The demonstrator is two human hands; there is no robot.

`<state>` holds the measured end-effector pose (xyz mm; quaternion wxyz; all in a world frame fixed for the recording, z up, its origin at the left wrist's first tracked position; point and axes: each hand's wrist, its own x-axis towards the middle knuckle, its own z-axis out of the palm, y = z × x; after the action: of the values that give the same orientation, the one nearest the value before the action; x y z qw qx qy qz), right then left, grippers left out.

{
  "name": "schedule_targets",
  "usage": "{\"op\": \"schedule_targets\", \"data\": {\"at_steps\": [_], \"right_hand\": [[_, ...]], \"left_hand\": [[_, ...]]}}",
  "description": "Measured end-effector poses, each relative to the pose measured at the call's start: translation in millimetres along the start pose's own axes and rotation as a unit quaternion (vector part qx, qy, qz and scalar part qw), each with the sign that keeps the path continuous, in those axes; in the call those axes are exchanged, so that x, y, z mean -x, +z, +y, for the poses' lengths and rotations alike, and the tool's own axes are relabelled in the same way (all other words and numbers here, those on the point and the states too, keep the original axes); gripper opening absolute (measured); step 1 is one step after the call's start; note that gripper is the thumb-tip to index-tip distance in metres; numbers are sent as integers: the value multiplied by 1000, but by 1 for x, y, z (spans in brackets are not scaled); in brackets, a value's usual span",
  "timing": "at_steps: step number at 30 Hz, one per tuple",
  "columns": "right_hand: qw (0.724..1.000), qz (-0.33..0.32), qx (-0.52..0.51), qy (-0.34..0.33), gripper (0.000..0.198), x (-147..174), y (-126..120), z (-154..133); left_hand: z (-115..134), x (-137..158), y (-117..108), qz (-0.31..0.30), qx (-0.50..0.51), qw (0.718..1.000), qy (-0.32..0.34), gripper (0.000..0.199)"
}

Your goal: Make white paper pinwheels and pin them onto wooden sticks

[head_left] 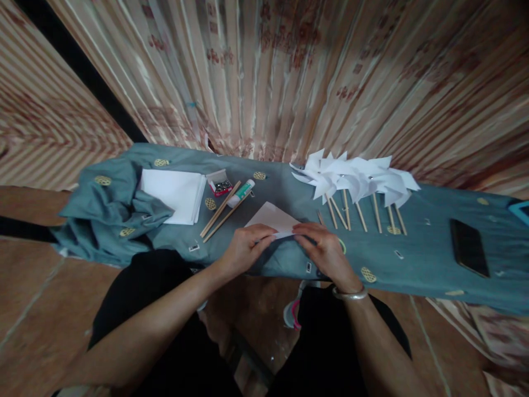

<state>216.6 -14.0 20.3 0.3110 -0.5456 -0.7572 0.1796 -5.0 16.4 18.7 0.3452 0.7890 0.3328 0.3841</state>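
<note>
A sheet of white paper (273,216), with one corner pointing away from me, is between my hands over the front of the cloth-covered bench. My left hand (249,245) pinches its near edge on the left, thumb against fingers. On the right, my right hand (323,246) pinches the same edge; a silver bangle circles that wrist. The near edge looks folded, though my fingers partly cover it. Just beyond my left hand lie wooden sticks (221,208) and a glue stick (241,192) with a green and white label.
A stack of white paper (172,194) lies left, partly under bunched cloth. Beside it, a small red box (220,183) holds shiny metal pins. Several white paper pinwheels (359,175) on sticks lie at the back right. A dark phone (469,248) rests far right. A pleated curtain (264,82) hangs behind.
</note>
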Motion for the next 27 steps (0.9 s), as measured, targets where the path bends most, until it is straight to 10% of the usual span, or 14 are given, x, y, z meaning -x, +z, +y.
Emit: {"op": "schedule_targets", "data": {"at_steps": [4, 14, 21, 27], "right_hand": [[989, 65, 127, -42, 21, 8, -13, -17], [989, -70, 115, -60, 20, 30, 2, -18], [997, -10, -13, 73, 24, 30, 9, -13], [981, 27, -34, 187, 28, 25, 12, -6]], "left_hand": [[-3, 1, -4, 10, -66, 994, 91, 18], [-12, 23, -10, -111, -187, 972, 89, 20], [-11, 14, -9, -18, -197, 979, 52, 49], [-11, 12, 10, -63, -267, 954, 118, 46]]}}
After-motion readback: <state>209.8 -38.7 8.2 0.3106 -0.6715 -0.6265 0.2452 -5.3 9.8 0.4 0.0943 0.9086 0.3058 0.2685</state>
